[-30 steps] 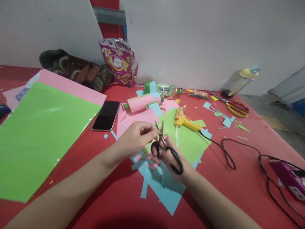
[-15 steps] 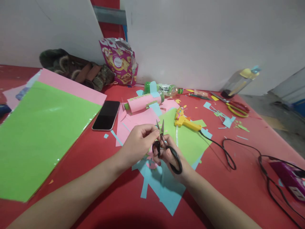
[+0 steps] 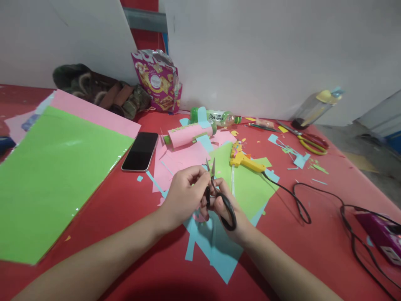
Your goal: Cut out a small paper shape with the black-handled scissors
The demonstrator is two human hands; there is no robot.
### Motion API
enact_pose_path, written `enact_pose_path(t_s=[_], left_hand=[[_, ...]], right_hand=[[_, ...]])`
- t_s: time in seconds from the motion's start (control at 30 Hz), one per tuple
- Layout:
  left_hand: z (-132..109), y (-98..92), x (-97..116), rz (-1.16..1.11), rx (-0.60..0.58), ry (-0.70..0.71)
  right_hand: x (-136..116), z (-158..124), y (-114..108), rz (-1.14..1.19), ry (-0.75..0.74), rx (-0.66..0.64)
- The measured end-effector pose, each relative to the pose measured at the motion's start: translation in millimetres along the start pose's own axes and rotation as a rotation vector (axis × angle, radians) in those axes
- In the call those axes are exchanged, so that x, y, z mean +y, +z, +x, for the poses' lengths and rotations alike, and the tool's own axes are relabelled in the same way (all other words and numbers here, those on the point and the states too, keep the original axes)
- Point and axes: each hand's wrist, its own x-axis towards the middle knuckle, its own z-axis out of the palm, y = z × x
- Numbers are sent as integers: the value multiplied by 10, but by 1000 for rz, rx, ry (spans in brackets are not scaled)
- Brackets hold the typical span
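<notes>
Black-handled scissors (image 3: 229, 212) are in my right hand (image 3: 235, 215), its fingers through the loops and the blades pointing away from me, slightly apart. My left hand (image 3: 187, 190) is closed in a pinch right beside the blades; whatever sits between its fingertips is too small or hidden to make out. Beneath both hands lie light blue paper (image 3: 225, 255), green paper (image 3: 257, 196) and pink paper (image 3: 184, 156). A bottle wrapped in pink paper (image 3: 188, 134) rests on its side just beyond. To the right of the hands is a yellow glue gun (image 3: 247, 162) on the green sheet.
A phone (image 3: 140, 151) and a stack of green sheets (image 3: 62, 167) lie at left. Behind are a snack bag (image 3: 158, 83) and a green bottle (image 3: 219, 118). Red-and-yellow scissors (image 3: 313, 143), a clear bottle (image 3: 313, 108), paper scraps (image 3: 300, 159), a black cord (image 3: 300, 205) and a purple power strip (image 3: 380, 236) are at right.
The scissors have turned slightly in my right hand, their handles shifting a little left. My left hand has moved slightly, still pinched by the blades.
</notes>
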Motion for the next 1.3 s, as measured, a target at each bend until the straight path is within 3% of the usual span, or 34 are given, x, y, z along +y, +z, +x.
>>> enact_pose_path(t_s=[0.37,0.67,0.9,1.3], left_hand=[[-16,22,-30,-59,-11,-77],[-3,15,-47,39,33,-27],[2,15,-48,201,115,88],[17,23,-48,228,131,106]], right_hand=[[-12,-3,-21,-52,0,-50],[-24,6,-7,-99,-27,-48],[-39,-12,11,-171,3,-18],[-81,-22,51,-273,2,39]])
